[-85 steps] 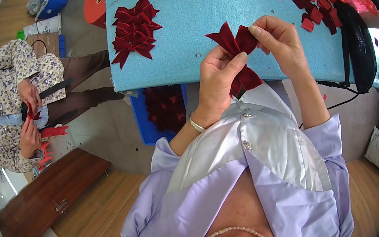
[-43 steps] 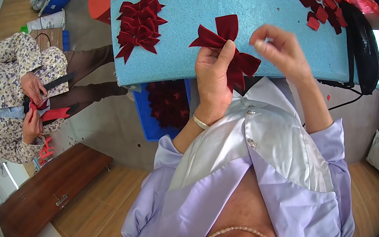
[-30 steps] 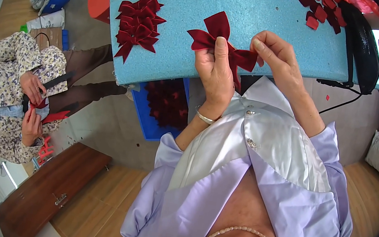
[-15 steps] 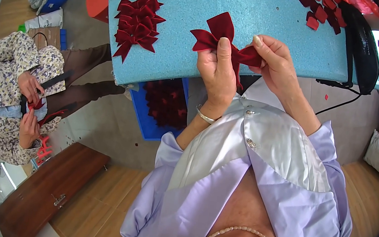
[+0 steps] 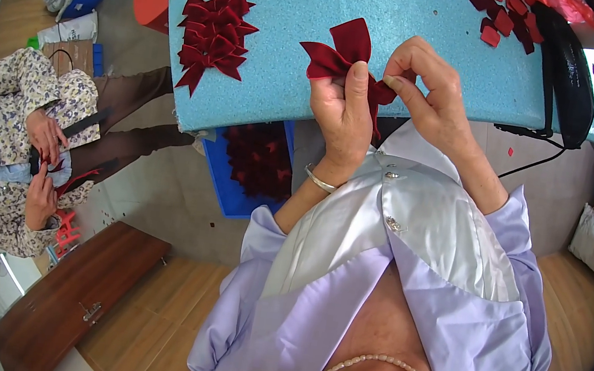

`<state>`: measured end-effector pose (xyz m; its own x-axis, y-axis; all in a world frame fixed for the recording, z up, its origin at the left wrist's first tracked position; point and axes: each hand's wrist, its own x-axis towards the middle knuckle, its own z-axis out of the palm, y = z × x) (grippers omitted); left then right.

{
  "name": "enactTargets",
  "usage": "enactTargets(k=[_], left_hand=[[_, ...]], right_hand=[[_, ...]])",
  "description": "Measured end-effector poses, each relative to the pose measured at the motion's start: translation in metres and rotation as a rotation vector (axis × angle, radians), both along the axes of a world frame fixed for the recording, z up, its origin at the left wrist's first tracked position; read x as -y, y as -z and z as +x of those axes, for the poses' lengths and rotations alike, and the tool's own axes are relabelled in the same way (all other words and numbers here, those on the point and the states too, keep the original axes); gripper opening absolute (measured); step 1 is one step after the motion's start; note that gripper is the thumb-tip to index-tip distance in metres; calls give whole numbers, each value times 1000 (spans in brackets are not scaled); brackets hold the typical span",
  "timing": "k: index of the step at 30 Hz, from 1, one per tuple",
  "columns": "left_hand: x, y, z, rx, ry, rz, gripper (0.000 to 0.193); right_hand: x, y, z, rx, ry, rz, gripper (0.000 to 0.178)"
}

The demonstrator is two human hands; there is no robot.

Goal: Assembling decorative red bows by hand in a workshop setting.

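Observation:
A dark red velvet bow (image 5: 350, 41) is held over the near edge of the light blue table (image 5: 288, 29). My left hand (image 5: 346, 109) grips its middle, with the thumb pressed on top. The fingers of my right hand (image 5: 432, 90) are pinched at the bow's right side, beside the left thumb. One loop stands up and another points left; a tail hangs down below my hands. Finished-looking red bows (image 5: 215, 41) lie in an overlapping pile on the table to the left.
Red velvet pieces (image 5: 506, 21) are scattered at the far right, near a black bag-like object (image 5: 569, 87). Below the table stands a blue bin (image 5: 234, 203) full of red bows. At left, a seated co-worker's hands (image 5: 45, 165) work on dark red ribbon. A wooden stool-like board (image 5: 84, 292) is lower left.
My right hand has shifted slightly left and its fingers have curled into a tighter pinch. The bow's right loop has been drawn in toward the left thumb.

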<state>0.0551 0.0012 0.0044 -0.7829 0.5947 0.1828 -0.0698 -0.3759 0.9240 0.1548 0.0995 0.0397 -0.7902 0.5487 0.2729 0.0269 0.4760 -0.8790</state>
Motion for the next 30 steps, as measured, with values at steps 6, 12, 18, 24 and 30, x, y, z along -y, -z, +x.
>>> enactTargets(k=[6,12,18,24,30], left_hand=[[2,3,2,-55,7,44,21],[9,2,-8,18,39,-33,22],[8,-3,-5,316,133,-83,19],[12,-10,-2,488,193,13,19],[18,-13,1,585,200,-24,14]], right_hand=[[3,8,1,-55,-80,-847,14],[4,-7,-1,-101,15,-936,20],[-3,12,3,-105,-19,-1041,14],[-1,14,-1,-201,64,-1055,11],[3,11,-2,-211,105,-863,16]])
